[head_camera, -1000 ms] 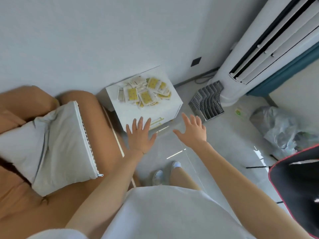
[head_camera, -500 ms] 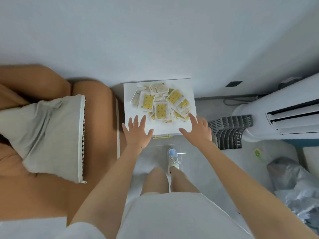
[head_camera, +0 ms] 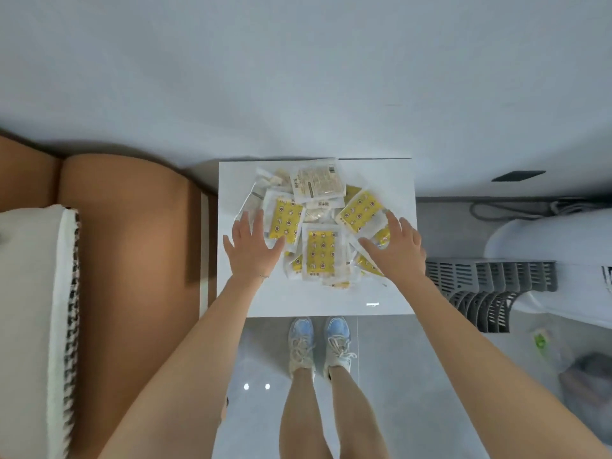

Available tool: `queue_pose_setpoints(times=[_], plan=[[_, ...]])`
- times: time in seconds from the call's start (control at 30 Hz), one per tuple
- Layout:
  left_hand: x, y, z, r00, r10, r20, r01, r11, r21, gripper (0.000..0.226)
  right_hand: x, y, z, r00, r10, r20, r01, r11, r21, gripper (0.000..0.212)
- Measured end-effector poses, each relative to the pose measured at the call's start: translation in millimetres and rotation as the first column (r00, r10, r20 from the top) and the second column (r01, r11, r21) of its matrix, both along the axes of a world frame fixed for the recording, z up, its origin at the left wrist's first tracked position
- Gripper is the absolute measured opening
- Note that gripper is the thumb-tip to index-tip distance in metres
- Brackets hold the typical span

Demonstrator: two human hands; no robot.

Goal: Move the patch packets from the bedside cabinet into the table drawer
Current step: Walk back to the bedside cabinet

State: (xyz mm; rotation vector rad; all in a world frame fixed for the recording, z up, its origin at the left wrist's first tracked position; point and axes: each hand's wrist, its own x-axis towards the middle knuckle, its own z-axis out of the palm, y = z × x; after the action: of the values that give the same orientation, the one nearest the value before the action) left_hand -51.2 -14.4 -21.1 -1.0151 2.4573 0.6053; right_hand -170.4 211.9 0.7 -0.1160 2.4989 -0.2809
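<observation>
Head view: my left hand (head_camera: 253, 250) and right hand (head_camera: 395, 248), fingers spread, flank the patch packets (head_camera: 319, 223) piled toward the bedside cabinet's (head_camera: 390, 180) back edge.

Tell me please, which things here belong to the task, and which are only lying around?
Belong to the task:
- patch packets, piled
- bedside cabinet under them
- left hand and right hand, open at the pile's sides

Only lying around:
- pillow
- standing air conditioner
- cable
- plastic bag
</observation>
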Motion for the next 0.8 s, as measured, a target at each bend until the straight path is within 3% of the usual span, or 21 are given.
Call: queue_pose_setpoints(times=[0.23, 0.33, 0.47, 0.8], plan=[[-11, 5, -48, 0.984, 0.106, -0.146, -0.117, 0.991, -0.069, 0.090, -14, -21, -62, 0.939, -0.342, 0.044, 0.344, 0.937, -0.059, 0.110], [-11, 8, -49, 0.974, 0.141, -0.178, -0.153, 0.987, -0.054, 0.091, -10, -27, -66, 0.924, -0.380, 0.030, 0.381, 0.924, -0.030, 0.111], [-12, 7, -46, 0.932, 0.229, -0.283, -0.249, 0.968, -0.036, 0.083, -13, -28, -65, 0.896, -0.445, -0.001, 0.443, 0.893, -0.078, 0.097], [-4, 11, -19, 0.866, 0.345, -0.362, -0.296, 0.937, 0.185, 0.037, -22, -10, -45, 0.853, -0.517, -0.066, 0.471, 0.819, -0.327, 0.026]])
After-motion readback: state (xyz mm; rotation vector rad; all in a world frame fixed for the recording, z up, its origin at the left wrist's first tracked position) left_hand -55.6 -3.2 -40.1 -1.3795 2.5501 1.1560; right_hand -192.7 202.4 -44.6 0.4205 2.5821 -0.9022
